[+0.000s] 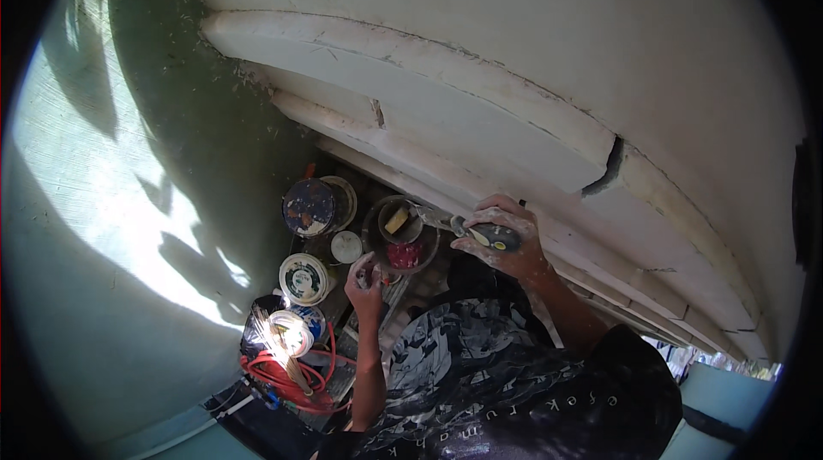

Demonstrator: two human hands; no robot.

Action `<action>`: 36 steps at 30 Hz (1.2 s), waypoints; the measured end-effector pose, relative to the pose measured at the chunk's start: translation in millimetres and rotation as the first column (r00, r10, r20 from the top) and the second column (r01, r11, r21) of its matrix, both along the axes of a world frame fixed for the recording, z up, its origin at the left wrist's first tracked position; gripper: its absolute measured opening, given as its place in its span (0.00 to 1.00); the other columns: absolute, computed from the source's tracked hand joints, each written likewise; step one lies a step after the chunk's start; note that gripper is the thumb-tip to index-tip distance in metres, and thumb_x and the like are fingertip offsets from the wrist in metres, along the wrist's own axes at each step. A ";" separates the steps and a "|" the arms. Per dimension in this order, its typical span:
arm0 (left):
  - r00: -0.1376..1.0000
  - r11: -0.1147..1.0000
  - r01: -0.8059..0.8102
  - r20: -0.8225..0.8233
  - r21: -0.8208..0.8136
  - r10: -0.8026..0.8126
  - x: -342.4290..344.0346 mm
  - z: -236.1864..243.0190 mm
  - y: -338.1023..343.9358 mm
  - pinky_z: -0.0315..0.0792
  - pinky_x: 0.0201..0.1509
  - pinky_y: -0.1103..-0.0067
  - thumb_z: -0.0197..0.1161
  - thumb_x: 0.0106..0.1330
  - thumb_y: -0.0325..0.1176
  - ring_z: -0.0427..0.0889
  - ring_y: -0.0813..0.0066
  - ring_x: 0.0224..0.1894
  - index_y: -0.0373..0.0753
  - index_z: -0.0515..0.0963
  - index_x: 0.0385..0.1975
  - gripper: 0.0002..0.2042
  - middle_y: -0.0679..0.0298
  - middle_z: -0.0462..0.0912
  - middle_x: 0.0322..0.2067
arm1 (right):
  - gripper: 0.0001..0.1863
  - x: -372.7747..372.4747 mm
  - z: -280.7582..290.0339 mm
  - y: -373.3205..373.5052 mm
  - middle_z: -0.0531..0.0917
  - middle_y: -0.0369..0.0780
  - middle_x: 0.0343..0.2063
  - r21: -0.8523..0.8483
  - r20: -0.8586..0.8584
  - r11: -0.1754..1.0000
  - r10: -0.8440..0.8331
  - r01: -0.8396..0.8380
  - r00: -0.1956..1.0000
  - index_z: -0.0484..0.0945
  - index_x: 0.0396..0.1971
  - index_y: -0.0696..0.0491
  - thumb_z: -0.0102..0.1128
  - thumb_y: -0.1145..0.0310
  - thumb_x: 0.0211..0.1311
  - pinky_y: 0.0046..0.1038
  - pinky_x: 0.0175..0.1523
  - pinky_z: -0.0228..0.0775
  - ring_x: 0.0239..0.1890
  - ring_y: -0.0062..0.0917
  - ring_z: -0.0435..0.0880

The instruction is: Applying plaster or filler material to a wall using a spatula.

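My right hand [512, 241], spotted with white filler, is wrapped round the dark and yellow handle of a putty knife [494, 237]. Its blade points left, over the edge of a round dark bucket [435, 247]. Inside that bucket are a smaller bowl with a yellowish block [397, 220], perhaps a sponge, and a crumpled red cloth or bag [405, 255]. Just left of the bucket is my left hand [365, 284], its fingers curled in and dusty. Whatever those fingers may hold is too small to make out.
Paint tubs stand at the left: a stained dark-lidded one [309, 207], a white-lidded one [303, 279] and a sunlit one [291, 333]. A red hose [324, 374] coils beside them. Overhead, pale stepped moulding [480, 83] curves rightward, with a dark gap [610, 170]. A green wall [223, 143] rises left.
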State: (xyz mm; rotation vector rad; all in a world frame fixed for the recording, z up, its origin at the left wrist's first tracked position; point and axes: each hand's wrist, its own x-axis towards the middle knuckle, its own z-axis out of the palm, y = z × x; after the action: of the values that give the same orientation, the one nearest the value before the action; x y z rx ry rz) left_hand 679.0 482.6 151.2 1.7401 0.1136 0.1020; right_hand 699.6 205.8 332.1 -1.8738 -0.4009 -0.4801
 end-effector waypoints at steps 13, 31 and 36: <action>0.774 0.861 0.442 0.377 0.251 -0.508 29.4 78.3 -108.2 0.73 0.48 0.75 0.62 0.51 0.21 0.78 0.61 0.46 0.39 0.77 0.40 0.15 0.59 0.78 0.45 | 0.11 -103.1 -12.9 -51.3 0.77 0.41 0.27 0.264 -0.468 0.551 -0.644 0.792 0.605 0.69 0.28 0.61 0.65 0.77 0.52 0.23 0.24 0.79 0.22 0.26 0.81; 0.936 0.950 0.300 0.169 0.086 -0.310 -5.7 47.5 -47.8 0.72 0.43 0.79 0.59 0.50 0.16 0.79 0.72 0.37 0.36 0.74 0.41 0.16 0.59 0.78 0.44 | 0.15 -82.3 8.3 -79.6 0.80 0.41 0.30 -0.768 -0.176 0.551 -0.673 0.327 0.719 0.76 0.30 0.55 0.65 0.59 0.51 0.34 0.47 0.64 0.34 0.35 0.77; 0.956 0.969 0.207 0.184 0.133 -0.230 -7.4 46.0 -28.9 0.71 0.44 0.79 0.58 0.50 0.16 0.79 0.74 0.37 0.35 0.74 0.42 0.17 0.59 0.78 0.43 | 0.17 -74.4 14.2 -93.3 0.80 0.43 0.33 -0.728 -0.503 0.681 -0.605 0.074 0.617 0.76 0.35 0.54 0.60 0.55 0.55 0.35 0.47 0.64 0.38 0.37 0.76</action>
State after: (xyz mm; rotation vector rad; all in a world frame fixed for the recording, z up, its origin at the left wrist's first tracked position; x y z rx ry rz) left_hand 671.6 453.7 197.1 1.8327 -0.2358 0.1201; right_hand 625.1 112.5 346.3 -2.6694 0.4571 0.2313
